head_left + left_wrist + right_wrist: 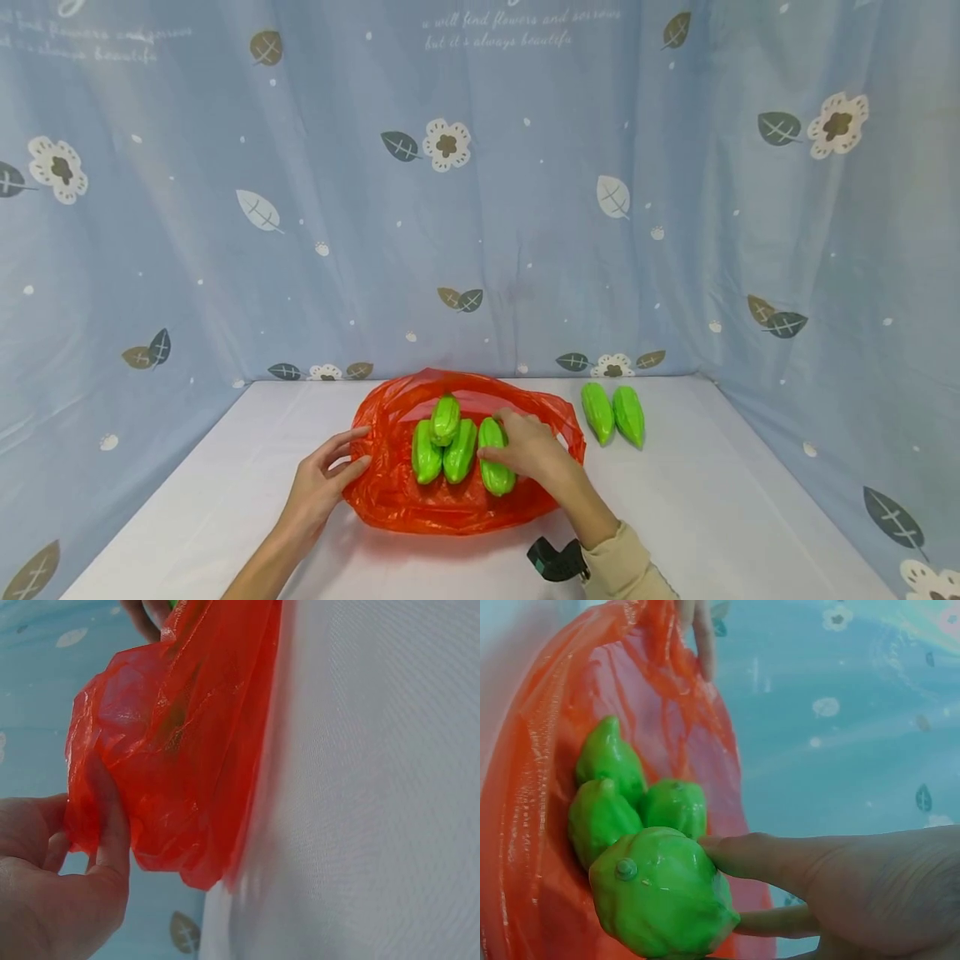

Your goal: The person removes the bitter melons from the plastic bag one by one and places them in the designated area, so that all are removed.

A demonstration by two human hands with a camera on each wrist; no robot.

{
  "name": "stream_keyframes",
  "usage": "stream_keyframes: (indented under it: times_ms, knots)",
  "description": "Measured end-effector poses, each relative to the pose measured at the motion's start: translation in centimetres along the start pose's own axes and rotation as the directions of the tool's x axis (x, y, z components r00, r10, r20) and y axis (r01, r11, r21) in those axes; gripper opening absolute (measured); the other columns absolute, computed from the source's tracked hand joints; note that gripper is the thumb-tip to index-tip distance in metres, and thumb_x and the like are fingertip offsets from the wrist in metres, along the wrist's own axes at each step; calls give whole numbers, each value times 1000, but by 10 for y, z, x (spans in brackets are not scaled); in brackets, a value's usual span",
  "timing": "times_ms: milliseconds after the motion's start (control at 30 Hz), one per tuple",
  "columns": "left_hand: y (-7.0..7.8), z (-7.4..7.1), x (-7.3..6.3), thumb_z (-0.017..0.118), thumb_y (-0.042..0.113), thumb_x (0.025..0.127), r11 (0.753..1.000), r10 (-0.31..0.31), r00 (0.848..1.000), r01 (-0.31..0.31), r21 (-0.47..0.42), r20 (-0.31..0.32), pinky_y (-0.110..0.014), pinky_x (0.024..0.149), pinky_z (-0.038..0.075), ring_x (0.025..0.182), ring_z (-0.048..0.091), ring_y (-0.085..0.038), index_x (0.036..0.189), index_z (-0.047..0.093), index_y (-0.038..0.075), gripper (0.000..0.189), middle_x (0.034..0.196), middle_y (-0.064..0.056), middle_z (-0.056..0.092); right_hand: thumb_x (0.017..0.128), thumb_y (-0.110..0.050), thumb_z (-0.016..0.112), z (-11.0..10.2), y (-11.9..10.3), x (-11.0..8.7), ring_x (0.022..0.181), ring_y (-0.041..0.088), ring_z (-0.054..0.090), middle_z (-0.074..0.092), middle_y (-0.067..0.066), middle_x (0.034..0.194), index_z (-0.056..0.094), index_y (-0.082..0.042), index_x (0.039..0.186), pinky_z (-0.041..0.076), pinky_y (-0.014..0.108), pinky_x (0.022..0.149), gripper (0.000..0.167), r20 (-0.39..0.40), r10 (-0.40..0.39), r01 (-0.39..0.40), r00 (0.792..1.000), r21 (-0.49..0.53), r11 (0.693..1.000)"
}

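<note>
A red plastic bag (pixel 397 508) lies spread with its mouth gaping. At its left side, my left hand (pixel 318 483) pinches the thin film between thumb and fingers; the left wrist view shows the bag's edge (pixel 154 817) between them. Inside the bag three green ridged gourds (pixel 458 454) are grouped, one resting on top of the other two. To their right, my right hand (pixel 528 446) grips another green ridged gourd (pixel 495 475) by its side, over the bag. In the right wrist view this gourd (pixel 656 892) is close up, thumb on one side and fingers partly hidden behind it.
Two more green ridged gourds (pixel 613 414) lie side by side on the white table (pixel 720 500), right of the bag. A small black device (pixel 555 560) is by the right wrist. A blue patterned curtain (pixel 525 208) hangs behind and along the sides.
</note>
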State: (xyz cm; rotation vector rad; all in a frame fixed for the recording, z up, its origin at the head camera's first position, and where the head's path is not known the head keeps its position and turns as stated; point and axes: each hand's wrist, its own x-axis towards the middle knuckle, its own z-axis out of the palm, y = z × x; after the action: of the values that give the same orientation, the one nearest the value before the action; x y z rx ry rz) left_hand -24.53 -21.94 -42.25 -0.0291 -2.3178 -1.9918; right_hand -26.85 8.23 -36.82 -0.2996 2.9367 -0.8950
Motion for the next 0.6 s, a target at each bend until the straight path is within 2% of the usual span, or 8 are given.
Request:
stream_keyframes:
  times_ms: [233, 467, 600]
  knots:
    - [-1, -1, 1, 72, 24, 90, 1000, 7, 1000, -6, 20, -16, -23, 81, 57, 98, 67, -8, 138, 55, 17, 51, 128, -5, 55, 81, -35, 79, -7, 1, -3, 92, 22, 61, 65, 9, 115, 54, -13, 133, 60, 38, 69, 62, -6, -7, 7, 1000, 20, 1000]
    - [-2, -1, 1, 72, 24, 90, 1000, -5, 1000, 6, 17, -15, -24, 82, 57, 99, 67, -9, 138, 54, 18, 51, 126, -3, 55, 81, -35, 79, -18, 3, -7, 101, 24, 60, 65, 8, 115, 56, -10, 132, 59, 44, 79, 61, -37, -16, 16, 999, -5, 1000]
    - [-1, -1, 2, 71, 24, 90, 1000, 4, 1000, -4, 13, -15, -25, 81, 58, 98, 67, -9, 138, 54, 17, 51, 124, -1, 56, 82, -34, 79, -26, 9, -9, 100, 22, 60, 66, 6, 111, 58, -10, 129, 57, 42, 81, 57, -48, -47, 46, 998, -19, 999]
